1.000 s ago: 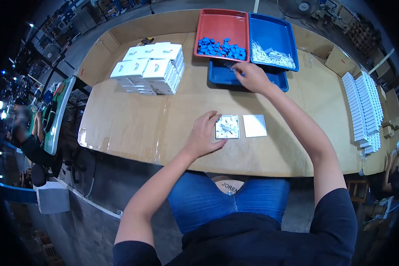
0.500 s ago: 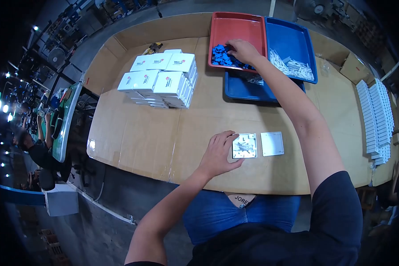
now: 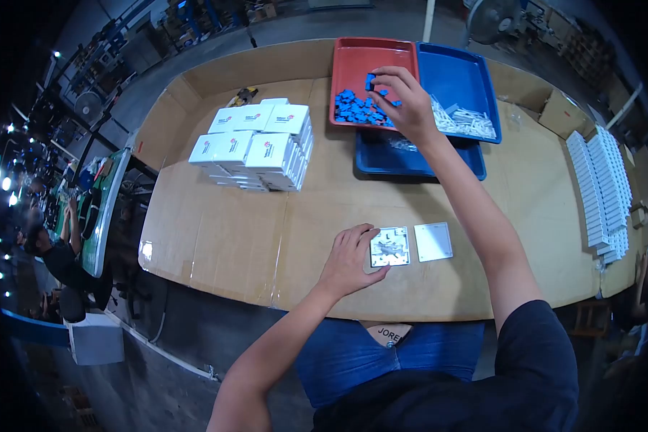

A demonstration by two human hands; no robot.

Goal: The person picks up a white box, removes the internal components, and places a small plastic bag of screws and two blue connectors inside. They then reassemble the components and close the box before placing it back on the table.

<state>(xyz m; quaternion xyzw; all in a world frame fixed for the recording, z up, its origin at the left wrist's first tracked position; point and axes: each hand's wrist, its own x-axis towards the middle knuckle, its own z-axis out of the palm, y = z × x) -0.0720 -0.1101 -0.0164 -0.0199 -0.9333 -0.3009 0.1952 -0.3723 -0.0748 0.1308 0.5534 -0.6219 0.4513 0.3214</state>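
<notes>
My left hand [image 3: 349, 263] grips the left side of an open square white housing [image 3: 390, 247], thumb at its lower edge and fingers at its upper corner. The housing lies flat on the cardboard-covered table, and grey and white details show inside. Beside it, on the right, is a flat square white cover [image 3: 433, 242], untouched. Over the red tray [image 3: 374, 54], my right hand [image 3: 405, 104] pinches a small blue plastic piece [image 3: 370, 82] between thumb and fingers. Many similar blue pieces [image 3: 356, 108] are heaped in the near part of that tray.
A blue tray [image 3: 453, 65] with white slender parts [image 3: 471, 122] adjoins the red one; another blue tray [image 3: 417, 162] sits underneath. Stacked white boxes [image 3: 255, 144] stand at left, rows of white pieces [image 3: 601, 194] at right. A co-worker [image 3: 61, 252] sits at a green bench.
My right hand has lifted from the heap with a blue piece pinched in it. My left hand stays on the housing. The view has shifted slightly.
</notes>
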